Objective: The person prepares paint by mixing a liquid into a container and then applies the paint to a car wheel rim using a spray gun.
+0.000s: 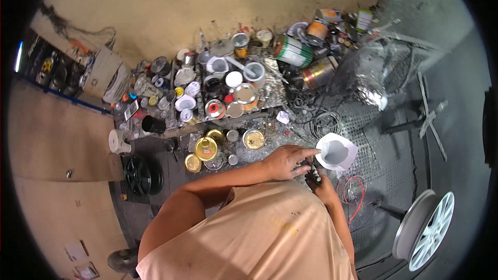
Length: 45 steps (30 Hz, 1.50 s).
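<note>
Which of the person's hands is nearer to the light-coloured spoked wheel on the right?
The right. The right hand is to the left of the spoked wheel and higher in the picture; the left hand is farther left and higher still.

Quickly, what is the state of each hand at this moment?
Left hand: index finger extended toward the white paper cone; grip cannot be told.
Right hand: closed around a dark object, partly hidden.

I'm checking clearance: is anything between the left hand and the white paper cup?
Nothing visible is: the left hand has a finger at the left rim of the white paper cup, contact unclear. The right hand sits lower.
</note>
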Available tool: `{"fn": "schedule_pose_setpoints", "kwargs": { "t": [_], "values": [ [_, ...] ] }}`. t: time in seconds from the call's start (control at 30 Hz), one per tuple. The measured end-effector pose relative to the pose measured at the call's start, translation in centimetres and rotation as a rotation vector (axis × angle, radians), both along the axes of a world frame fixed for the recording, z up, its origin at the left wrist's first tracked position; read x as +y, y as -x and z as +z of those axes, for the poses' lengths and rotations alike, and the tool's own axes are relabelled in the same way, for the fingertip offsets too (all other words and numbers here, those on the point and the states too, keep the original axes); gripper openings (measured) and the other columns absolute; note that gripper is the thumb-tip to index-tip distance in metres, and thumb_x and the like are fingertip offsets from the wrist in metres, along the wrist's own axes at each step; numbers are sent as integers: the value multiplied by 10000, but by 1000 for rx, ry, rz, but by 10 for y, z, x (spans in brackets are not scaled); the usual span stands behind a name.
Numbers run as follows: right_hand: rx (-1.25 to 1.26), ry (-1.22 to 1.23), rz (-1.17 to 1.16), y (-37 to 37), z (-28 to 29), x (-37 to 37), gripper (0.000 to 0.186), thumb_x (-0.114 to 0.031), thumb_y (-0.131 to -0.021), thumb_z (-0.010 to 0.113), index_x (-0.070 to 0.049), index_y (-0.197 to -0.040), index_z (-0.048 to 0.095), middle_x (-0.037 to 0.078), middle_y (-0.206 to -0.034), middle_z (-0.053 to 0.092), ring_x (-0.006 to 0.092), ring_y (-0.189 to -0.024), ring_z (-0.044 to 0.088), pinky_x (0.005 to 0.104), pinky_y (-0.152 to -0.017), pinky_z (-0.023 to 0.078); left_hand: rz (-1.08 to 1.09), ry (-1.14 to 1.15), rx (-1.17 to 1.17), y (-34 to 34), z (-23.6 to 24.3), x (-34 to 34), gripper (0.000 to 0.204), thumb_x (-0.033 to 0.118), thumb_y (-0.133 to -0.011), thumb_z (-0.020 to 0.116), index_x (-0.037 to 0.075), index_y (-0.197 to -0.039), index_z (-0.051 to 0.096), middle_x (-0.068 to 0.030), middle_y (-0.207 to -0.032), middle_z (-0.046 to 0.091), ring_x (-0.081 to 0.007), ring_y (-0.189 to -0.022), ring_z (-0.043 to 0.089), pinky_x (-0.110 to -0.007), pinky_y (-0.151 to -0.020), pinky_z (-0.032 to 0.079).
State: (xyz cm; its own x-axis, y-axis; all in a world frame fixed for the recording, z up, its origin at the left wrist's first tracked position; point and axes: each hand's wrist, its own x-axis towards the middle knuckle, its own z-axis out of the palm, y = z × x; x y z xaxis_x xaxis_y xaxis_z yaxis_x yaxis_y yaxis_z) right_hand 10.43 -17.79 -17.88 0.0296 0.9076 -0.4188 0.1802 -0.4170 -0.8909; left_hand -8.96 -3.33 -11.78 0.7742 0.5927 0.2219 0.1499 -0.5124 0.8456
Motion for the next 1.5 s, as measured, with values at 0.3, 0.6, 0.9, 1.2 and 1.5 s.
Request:
{"fn": "schedule_pose_setpoints", "kwargs": {
  "t": [0.3, 0.6, 0.9, 1.2, 1.5],
  "values": [
    [-28, -7, 226, 68, -39, 83, 628, -89, -900, 624, 17, -1475, 396, 238, -1129, 682, 263, -932, 686, 385, -840, 522, 348, -276, -6, 79, -8, 47, 158, 66, -831, 692, 67, -989, 689, -129, -925, 703, -326, -834, 685, -430, -760, 550],
    [-127, -44, 235, 71, -59, 103, 607, -142, -892, 652, 35, -1435, 445, 250, -1157, 681, 302, -1044, 675, 396, -918, 505, 618, 140, -131, 109, -31, 135, 133, 24, -909, 648, 21, -1039, 673, -71, -903, 690, -138, -824, 633, -303, -749, 510],
    [-222, 197, -105, 57, -24, 44, 543, -122, -879, 678, 48, -1366, 505, 194, -1102, 701, 262, -991, 671, 380, -891, 515, 752, -114, 390, 78, -124, 272, 536, 157, -892, 593, 81, -1412, 488, -213, -897, 709, -376, -805, 696, -484, -706, 538],
    [-196, 152, -478, 55, -63, -26, 446, -152, -834, 707, 1, -1237, 593, 199, -1019, 700, 271, -932, 667, 404, -845, 515, -448, 739, 818, -52, -184, 42, 331, 245, -969, 495, -20, -1066, 669, -166, -818, 695, -239, -619, 670, -385, -477, 521],
    [-73, 182, -617, 53, -72, -46, 363, -159, -857, 711, 17, -1160, 615, 168, -997, 714, 250, -906, 680, 374, -825, 533, -501, 976, 983, -90, -184, 29, 331, 195, -972, 458, -3, -1195, 604, -161, -1000, 702, -220, -658, 664, -296, -436, 464]
  ]
}}
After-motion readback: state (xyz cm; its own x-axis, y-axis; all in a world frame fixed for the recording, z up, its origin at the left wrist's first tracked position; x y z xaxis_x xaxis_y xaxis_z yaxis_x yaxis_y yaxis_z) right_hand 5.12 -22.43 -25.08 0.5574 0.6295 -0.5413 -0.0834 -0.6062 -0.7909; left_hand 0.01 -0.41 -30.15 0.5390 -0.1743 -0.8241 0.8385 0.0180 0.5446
